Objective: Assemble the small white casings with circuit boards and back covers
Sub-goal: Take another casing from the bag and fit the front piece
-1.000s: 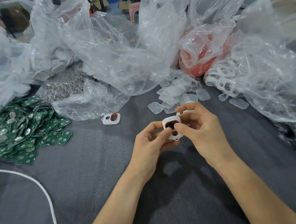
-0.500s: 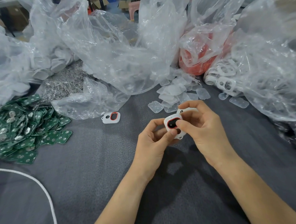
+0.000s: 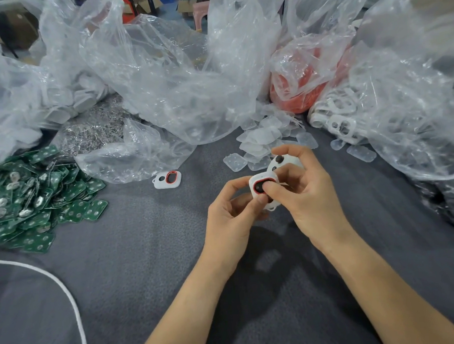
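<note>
Gripping a white casing (image 3: 259, 187) with left hand (image 3: 232, 220) and right hand (image 3: 308, 195). Held well right of the circuit boards (image 3: 34, 196).

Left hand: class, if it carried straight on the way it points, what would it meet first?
Likely the right hand, pinching the same white casing; beyond, perhaps the clear covers, depth unclear.
</note>
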{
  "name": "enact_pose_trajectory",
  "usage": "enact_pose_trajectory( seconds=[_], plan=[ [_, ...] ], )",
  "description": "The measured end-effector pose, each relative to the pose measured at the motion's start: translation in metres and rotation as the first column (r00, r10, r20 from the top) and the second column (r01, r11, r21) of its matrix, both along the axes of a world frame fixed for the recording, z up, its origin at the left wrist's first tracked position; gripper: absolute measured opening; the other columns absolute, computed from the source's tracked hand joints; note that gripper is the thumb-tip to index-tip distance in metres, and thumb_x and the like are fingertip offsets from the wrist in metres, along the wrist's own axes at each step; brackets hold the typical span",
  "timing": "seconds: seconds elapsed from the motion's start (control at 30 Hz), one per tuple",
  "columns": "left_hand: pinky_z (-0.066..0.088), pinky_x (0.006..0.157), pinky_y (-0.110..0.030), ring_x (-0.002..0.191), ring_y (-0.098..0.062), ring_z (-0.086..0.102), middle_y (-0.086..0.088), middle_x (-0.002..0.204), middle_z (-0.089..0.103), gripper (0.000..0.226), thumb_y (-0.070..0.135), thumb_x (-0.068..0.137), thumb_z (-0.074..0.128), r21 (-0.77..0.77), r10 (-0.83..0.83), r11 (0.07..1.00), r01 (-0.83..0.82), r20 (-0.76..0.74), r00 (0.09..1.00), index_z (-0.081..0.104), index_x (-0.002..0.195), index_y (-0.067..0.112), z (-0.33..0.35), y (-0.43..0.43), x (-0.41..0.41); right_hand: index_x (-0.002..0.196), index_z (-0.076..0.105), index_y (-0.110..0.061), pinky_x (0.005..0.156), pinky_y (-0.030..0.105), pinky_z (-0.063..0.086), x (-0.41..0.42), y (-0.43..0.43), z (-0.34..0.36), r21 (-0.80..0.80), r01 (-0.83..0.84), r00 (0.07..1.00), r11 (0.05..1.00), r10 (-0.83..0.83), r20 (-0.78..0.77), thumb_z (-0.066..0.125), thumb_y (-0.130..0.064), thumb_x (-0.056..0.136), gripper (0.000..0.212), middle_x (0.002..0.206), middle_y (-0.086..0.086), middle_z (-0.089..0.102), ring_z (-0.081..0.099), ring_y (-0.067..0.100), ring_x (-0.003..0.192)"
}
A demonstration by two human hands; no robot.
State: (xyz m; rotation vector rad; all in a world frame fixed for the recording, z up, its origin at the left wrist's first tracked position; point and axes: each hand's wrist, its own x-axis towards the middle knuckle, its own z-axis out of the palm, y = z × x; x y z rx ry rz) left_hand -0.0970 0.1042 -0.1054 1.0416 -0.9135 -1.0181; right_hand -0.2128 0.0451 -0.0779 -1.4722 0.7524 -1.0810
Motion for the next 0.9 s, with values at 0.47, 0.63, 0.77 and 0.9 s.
enact_pose_trajectory(
  seconds=[0.47,0.63,0.77,0.9],
  plan=[
    [0.053,0.062,-0.026,0.08,-0.015,0.063,-0.007,0.091,0.066,0.015,0.028,0.089,0.062,0.015,0.036,0.999,-0.035,-0.037,0.999,0.063,0.097,0.015,-0.0011,0.0003,0.0019,0.116,0.054,-0.028,0.067,0.018,0.052,-0.0048,-0.0025,0.0027,-0.034,-0.077,0.994,0.996,0.074,-0.075,0.068,0.002,0.081,0.048,0.07,0.0,0.063,0.066,0.01,0.067],
    [0.054,0.082,-0.037,0.087,-0.018,0.064,-0.009,0.095,0.068,0.02,0.025,0.082,0.061,-0.006,0.073,0.997,-0.073,-0.038,0.997,0.063,0.096,0.011,-0.0023,-0.0009,0.001,0.11,0.057,-0.028,0.067,0.019,0.053,-0.003,-0.0021,0.0009,0.027,-0.035,0.999,0.999,0.035,-0.018,0.07,0.001,0.079,0.044,0.072,-0.001,0.069,0.067,0.012,0.07],
    [0.05,0.091,-0.044,0.09,-0.022,0.064,-0.01,0.096,0.069,0.021,0.027,0.08,0.066,-0.005,0.103,0.995,-0.104,-0.053,0.993,0.065,0.095,0.013,-0.0036,-0.0013,0.0007,0.107,0.059,-0.029,0.067,0.016,0.052,-0.002,-0.0007,0.0018,0.02,0.001,1.0,1.0,-0.001,-0.003,0.071,0.0,0.08,0.042,0.076,-0.002,0.072,0.069,0.01,0.072],
    [0.054,0.087,-0.037,0.091,-0.021,0.065,-0.009,0.096,0.07,0.024,0.026,0.083,0.065,0.016,0.076,0.997,-0.074,-0.101,0.992,0.065,0.1,0.007,-0.0049,-0.0025,0.0036,0.106,0.059,-0.034,0.072,0.021,0.054,-0.002,-0.0004,0.003,-0.023,-0.009,0.999,1.0,0.008,-0.051,0.073,-0.004,0.079,0.042,0.079,0.004,0.071,0.07,0.015,0.075]
  ],
)
